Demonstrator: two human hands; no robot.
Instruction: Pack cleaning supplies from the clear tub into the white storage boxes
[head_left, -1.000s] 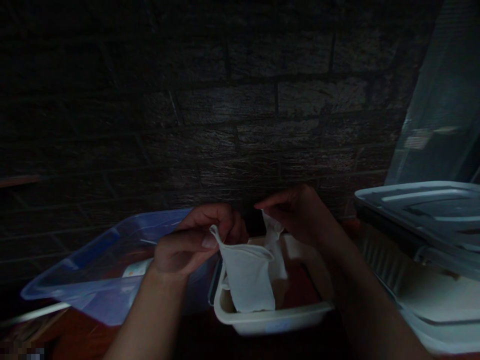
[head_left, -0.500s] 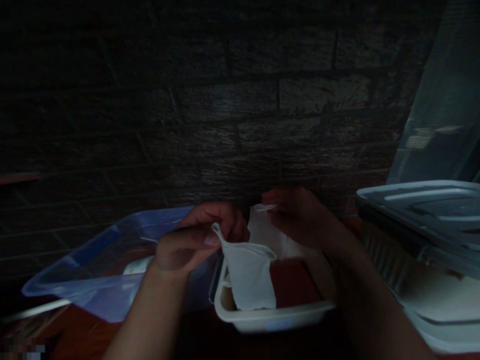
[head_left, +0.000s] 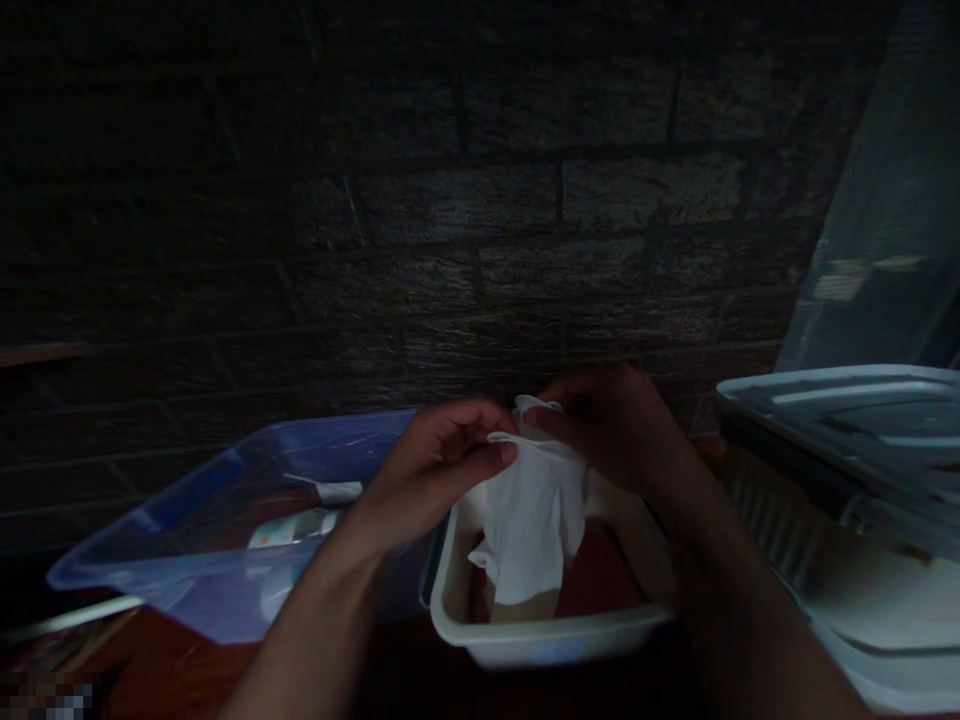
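Observation:
The scene is very dim. My left hand point(head_left: 435, 465) and my right hand point(head_left: 607, 425) meet at the centre and both pinch the top edge of a small white cloth point(head_left: 536, 520). The cloth hangs down from my fingers, folded against itself. Its lower end dangles inside a white rectangular tray point(head_left: 555, 640) that sits just below my hands. The tray's inside looks dark red.
A clear bluish plastic bin point(head_left: 187, 560) with a few small items in it lies left of the tray. Grey-lidded containers point(head_left: 847, 410) stand at the right. A dark brick-patterned wall point(head_left: 450, 220) rises close behind. The surface beneath is reddish brown.
My hands have come together. The left hand moved right with its part of the cloth, and the two hanging parts now lie against each other as one fold.

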